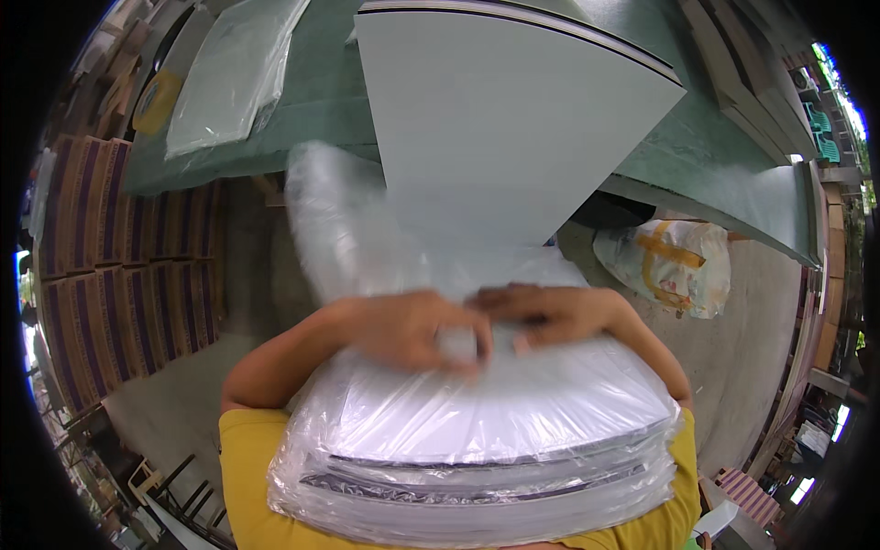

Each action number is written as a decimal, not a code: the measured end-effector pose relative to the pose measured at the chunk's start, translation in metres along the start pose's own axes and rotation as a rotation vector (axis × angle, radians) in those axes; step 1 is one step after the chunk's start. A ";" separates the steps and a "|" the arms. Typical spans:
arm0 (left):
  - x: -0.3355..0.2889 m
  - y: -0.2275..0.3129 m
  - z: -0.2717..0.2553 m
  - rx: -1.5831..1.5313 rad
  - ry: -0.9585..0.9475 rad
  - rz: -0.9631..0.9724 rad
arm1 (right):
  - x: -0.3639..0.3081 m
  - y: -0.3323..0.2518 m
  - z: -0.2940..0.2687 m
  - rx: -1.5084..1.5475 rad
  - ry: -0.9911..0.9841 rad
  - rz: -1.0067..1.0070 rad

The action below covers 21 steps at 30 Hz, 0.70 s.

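A thick stack of flat sheets in a clear plastic bag (495, 399) lies close against my body, with pale and dark layers along its near edge. Over it, my left hand (417, 330) has curved fingers, and my right hand (555, 312) points its fingers toward the left one. Both are smeared by motion, so whether they grip the film cannot be made out. A large pale grey board (504, 119) with a layered far edge stretches from the table toward my hands. Loose clear film (335, 215) bulges to its left. Where board and film meet is blurred.
The green-topped table (330, 73) spans the far side, bearing a pile of clear plastic bags (234, 73) and a yellow tape roll (158, 103). Stacked cartons (128, 293) stand at left. A taped, wrapped bundle (669, 266) sits under the table's right side. Long boards (747, 82) lie far right.
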<state>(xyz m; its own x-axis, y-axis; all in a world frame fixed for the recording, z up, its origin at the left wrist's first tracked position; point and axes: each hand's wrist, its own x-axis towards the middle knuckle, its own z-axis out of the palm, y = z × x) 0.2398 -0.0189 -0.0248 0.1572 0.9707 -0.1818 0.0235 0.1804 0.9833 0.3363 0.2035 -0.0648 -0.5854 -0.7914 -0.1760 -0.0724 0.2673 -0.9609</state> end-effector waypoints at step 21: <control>0.030 0.013 -0.081 0.266 1.200 0.060 | 0.038 -0.005 -0.054 0.444 0.546 -0.069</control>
<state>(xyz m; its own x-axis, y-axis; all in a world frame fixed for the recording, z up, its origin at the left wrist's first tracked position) 0.1648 0.0256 -0.0179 -0.8387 0.5329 0.1124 0.2705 0.2286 0.9352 0.2710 0.2021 -0.0552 -0.9212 -0.3783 -0.0908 0.1440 -0.1149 -0.9829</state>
